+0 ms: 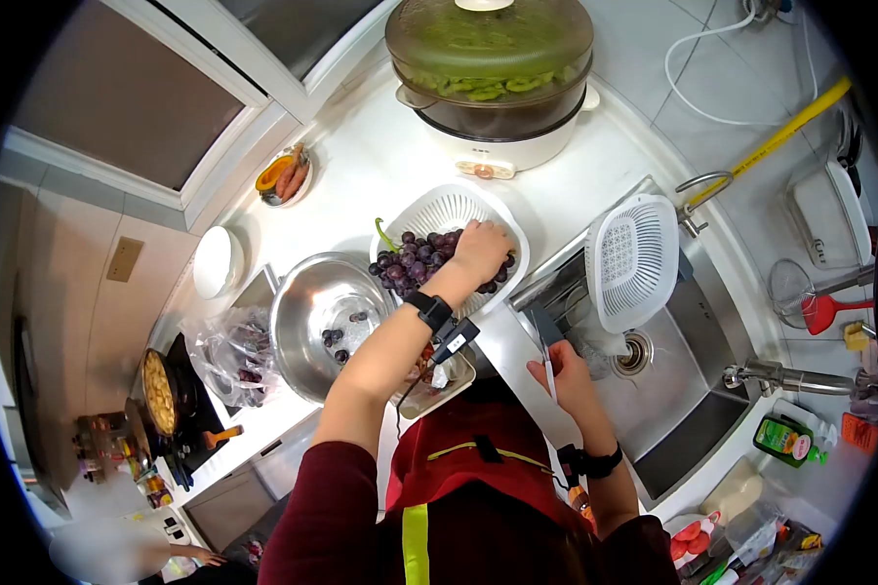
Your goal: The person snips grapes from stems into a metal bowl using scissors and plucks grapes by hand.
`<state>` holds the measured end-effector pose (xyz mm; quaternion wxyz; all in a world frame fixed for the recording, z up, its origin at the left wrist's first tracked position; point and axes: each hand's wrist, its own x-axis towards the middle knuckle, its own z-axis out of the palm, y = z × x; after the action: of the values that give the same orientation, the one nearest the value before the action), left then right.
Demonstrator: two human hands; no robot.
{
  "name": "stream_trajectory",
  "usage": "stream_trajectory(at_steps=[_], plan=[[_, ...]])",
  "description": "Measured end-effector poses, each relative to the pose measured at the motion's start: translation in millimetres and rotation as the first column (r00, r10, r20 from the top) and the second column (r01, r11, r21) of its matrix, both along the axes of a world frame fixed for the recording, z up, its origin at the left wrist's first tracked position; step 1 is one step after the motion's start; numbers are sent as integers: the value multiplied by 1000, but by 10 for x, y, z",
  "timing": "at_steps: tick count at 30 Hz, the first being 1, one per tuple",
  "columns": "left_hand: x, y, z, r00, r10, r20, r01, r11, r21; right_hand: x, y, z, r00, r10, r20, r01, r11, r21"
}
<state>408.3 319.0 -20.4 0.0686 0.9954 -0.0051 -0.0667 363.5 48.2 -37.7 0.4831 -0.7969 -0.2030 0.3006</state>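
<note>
Head view: two white colanders, one (447,203) on the counter (361,210) with one bunch of dark grapes (415,261), another (636,258) over one sink (678,395); one steel bowl (302,327). The left hand (483,250) curls its fingers onto the grapes, grip unclear; the right hand (568,378) pinches one slim pale tool (550,378).

A white bench (351,195) bends around the corner of the kitchen, with a steel sink (675,375) set into it. Directly on it stand a steamer (491,97) with a tinted lid at the far corner, a small bowl (302,195) of orange and brownish food near the window, a white slotted basket (458,203) and, just beside that, a wide steel bowl (307,302). Farther left rest a white bowl (218,263) and a crumpled clear plastic bag (226,346), while a green bottle (782,439) sits beyond the sink
</note>
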Motion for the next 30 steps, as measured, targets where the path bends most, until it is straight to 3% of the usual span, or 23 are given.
stream_trajectory(at_steps=[3, 5, 8, 12, 15, 18, 22, 23, 25, 26, 27, 29, 30], plan=[[52, 68, 132, 992, -45, -119, 53, 997, 62, -12, -51, -44, 999, -16, -31, 16, 1000, -24], [57, 63, 88, 996, -67, -62, 74, 992, 103, 15, -43, -52, 999, -12, -33, 11, 1000, -20], [89, 21, 93, 979, -173, -107, 197, 938, 286, 67, 3, 32, 999, 20, -28, -21, 999, -47], [-14, 145, 255, 985, -171, -34, 174, 941, 290, 122, 64, 32, 999, 40, 21, -40, 999, -3], [-135, 357, 365, 991, -72, 117, 43, 972, 230, 149, 103, 56, 996, 77, 43, -78, 997, 23], [-303, 576, 572, 962, 142, 232, -120, 987, -108, 167, 158, 82, 989, 125, 84, -126, 992, 7], [-597, 785, 842, 869, 341, 359, -251, 928, -275, 173, 269, 150, 978, 181, 102, -183, 983, 2], [-667, 811, 909, 863, 351, 364, -262, 926, -270, 171, 308, 167, 975, 194, 106, -196, 981, 7], [-804, 836, 1048, 744, 489, 455, -286, 849, -444, 157, 380, 201, 976, 205, 70, -209, 976, 59], [-853, 862, 1128, 714, 558, 422, -303, 790, -533, 145, 415, 236, 973, 219, 73, -223, 973, 58], [-916, 864, 1235, 704, 569, 425, -313, 786, -534, 133, 462, 282, 966, 242, 86, -250, 964, 87], [-1074, 889, 1423, 617, 657, 434, -213, 670, -711, 111, 547, 377, 953, 283, 109, -295, 948, 116], [-1185, 939, 1466, 586, 657, 474, -218, 691, -689, 101, 595, 426, 941, 311, 136, -327, 938, 116]])
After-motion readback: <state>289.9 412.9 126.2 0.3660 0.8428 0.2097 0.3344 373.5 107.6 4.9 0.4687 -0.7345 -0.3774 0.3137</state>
